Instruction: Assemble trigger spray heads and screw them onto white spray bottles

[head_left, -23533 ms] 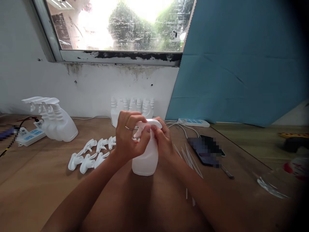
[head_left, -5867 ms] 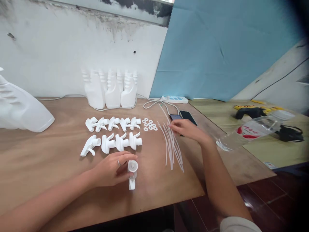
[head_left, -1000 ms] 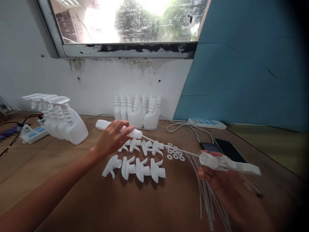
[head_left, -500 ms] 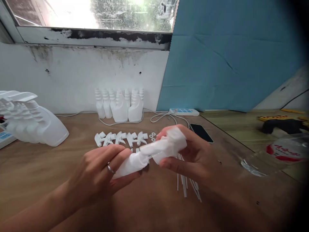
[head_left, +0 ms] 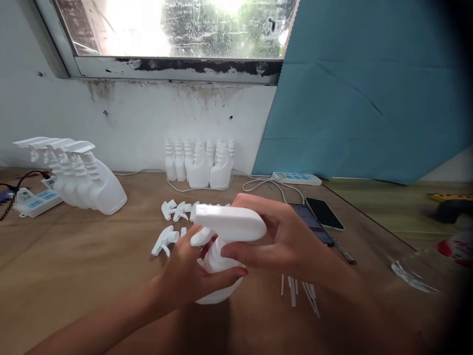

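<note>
A white spray bottle (head_left: 218,296) stands roughly upright near the front, its neck wrapped by my left hand (head_left: 188,276). On top of its neck sits a white trigger spray head (head_left: 229,222), nozzle pointing left. My right hand (head_left: 273,231) grips that head from the right, thumb on the near side and fingers behind. Just beyond my left hand lie loose white spray heads (head_left: 165,240) in two rows, partly hidden by the hands. Thin white tubes (head_left: 292,292) lie to the right, below my right wrist.
Capless white bottles (head_left: 199,165) stand by the wall. Several bottles with spray heads (head_left: 107,187) are at the left, beside a power strip (head_left: 40,202). Two phones, one black (head_left: 325,213), another power strip (head_left: 297,178) and a clear plastic container (head_left: 424,268) are at the right.
The spray head has come down from beside the tilted bottle onto its neck, and the bottle is now upright. My hands have moved together. The view has shifted left.
</note>
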`<state>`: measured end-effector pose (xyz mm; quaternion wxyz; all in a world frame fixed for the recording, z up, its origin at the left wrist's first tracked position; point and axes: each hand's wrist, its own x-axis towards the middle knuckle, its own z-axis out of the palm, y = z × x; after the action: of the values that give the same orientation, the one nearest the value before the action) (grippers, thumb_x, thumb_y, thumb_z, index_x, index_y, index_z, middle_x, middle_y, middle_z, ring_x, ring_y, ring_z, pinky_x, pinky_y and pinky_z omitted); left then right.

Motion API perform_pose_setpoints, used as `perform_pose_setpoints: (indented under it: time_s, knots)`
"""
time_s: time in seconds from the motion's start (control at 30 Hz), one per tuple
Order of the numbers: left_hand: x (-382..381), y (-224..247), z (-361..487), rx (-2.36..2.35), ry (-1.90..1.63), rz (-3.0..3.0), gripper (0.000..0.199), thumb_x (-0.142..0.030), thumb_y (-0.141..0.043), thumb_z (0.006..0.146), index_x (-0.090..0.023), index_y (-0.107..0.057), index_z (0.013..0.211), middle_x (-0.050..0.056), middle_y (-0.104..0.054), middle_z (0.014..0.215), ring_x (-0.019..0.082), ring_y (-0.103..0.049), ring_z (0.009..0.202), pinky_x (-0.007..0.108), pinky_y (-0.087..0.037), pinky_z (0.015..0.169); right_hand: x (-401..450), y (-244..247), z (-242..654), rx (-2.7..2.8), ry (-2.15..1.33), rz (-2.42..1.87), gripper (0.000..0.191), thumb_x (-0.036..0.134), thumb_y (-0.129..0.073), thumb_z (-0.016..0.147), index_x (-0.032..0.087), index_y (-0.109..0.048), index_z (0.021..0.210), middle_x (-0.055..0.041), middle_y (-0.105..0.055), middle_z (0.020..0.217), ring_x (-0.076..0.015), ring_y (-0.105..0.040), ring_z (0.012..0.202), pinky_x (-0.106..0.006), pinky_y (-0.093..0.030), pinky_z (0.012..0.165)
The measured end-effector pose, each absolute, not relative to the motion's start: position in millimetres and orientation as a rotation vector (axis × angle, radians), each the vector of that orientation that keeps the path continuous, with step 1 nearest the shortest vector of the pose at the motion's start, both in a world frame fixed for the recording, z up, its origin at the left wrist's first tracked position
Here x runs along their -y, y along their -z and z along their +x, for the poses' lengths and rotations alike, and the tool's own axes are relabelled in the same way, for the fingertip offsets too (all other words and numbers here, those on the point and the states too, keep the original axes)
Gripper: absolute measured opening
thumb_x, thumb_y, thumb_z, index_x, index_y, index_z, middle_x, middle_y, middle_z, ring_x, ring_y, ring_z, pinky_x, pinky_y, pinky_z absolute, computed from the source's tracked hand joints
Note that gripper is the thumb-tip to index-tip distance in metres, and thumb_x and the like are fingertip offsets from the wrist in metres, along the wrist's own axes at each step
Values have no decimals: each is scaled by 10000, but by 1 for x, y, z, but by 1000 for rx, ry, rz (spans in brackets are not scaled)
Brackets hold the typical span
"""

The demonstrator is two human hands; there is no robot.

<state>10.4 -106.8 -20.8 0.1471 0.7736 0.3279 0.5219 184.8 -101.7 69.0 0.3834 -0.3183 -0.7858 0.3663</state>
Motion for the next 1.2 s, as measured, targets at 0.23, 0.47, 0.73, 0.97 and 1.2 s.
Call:
perform_pose_setpoints:
  time_s: [0.23, 0.47, 0.73, 0.97, 1.2]
  knots:
    - [103, 32, -1, -799, -1341, 2049, 580, -680, -682, 673, -208, -552, 983, 65, -633, 819, 201, -615, 672, 322, -530, 534, 101, -27, 170, 1716, -1216, -535, 251, 319, -709, 785, 221, -551, 953, 0, -603, 828, -135, -584, 706, -246, -465, 608]
    - [84, -40, -44, -551, -1508, 2083, 613, -782, -393, 788, -206, -549, 926, 84, -569, 863, 218, -565, 760, 402, -512, 703, 98, -4, 157, 1608, -1580, -265, 387, 377, -685, 800, 214, -426, 1035, -8, -639, 701, -162, -603, 618, -317, -468, 617]
    - [104, -83, -21, -593, -1261, 2464, 165, -354, -657, 845, -202, -640, 908, 40, -649, 849, 154, -626, 709, 287, -527, 624, 103, -9, 155, 1654, -1474, -282, 374, 460, -595, 816, 190, -520, 1064, -37, -635, 725, -206, -613, 684, -335, -479, 642]
    - [105, -74, -16, -554, -1343, 2464, 194, -172, -656, 832, -174, -514, 699, -8, -541, 692, 95, -535, 607, 232, -473, 558, 111, -8, 149, 1584, -1436, -350, 526, 470, -653, 789, 211, -430, 1189, -14, -630, 694, -192, -610, 637, -312, -482, 584]
    - [108, -78, -15, -472, -1297, 2464, 214, -106, -632, 833, -166, -463, 717, -5, -512, 725, 80, -472, 626, 208, -423, 564, 109, 2, 154, 1565, -1502, -299, 542, 507, -647, 786, 217, -444, 1197, -27, -650, 711, -193, -621, 647, -280, -462, 551]
